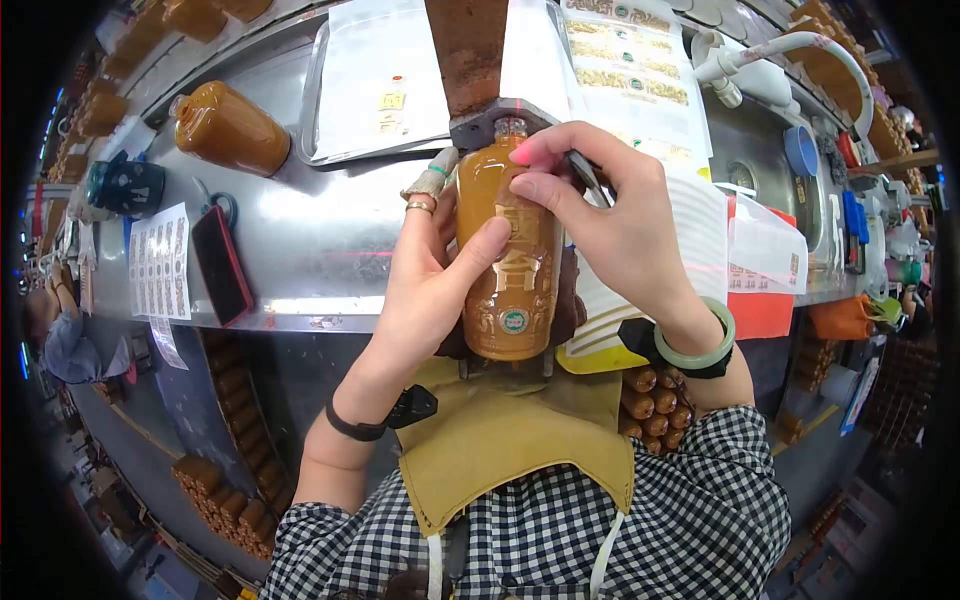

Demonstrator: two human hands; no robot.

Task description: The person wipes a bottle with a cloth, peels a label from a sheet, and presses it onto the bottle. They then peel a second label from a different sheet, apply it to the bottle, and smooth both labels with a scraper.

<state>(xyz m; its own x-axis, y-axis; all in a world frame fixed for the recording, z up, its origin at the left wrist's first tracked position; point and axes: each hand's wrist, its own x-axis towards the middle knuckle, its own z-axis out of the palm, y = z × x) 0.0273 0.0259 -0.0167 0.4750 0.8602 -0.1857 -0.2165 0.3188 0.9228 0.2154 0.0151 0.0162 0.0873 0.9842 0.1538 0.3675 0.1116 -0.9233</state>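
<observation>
Bottle (pixel 506 283): likely heavy, stiff, slick, breakable; best held mid-body. Left hand (pixel 424 258) clamped on its side; right hand (pixel 625 205) at shoulder, fingertips close, grip unclear.

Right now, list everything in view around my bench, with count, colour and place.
Held bottle: one, amber, between the hands
Bracket: one, rusty brown, beyond bottle
Slim tool: one, dark, in right hand
Other bottle: one, amber, left
Jar: one, dark green, far left
Phone: one, black and red, left
Tray: one, silver, beyond left hand
Faucet: one, white, upper right
Co-worker: one, blue clothing, far left
Background pieces: many, brown, too small to count
Left hand: one, bare, on bottle
Right hand: one, bare, near neck
</observation>
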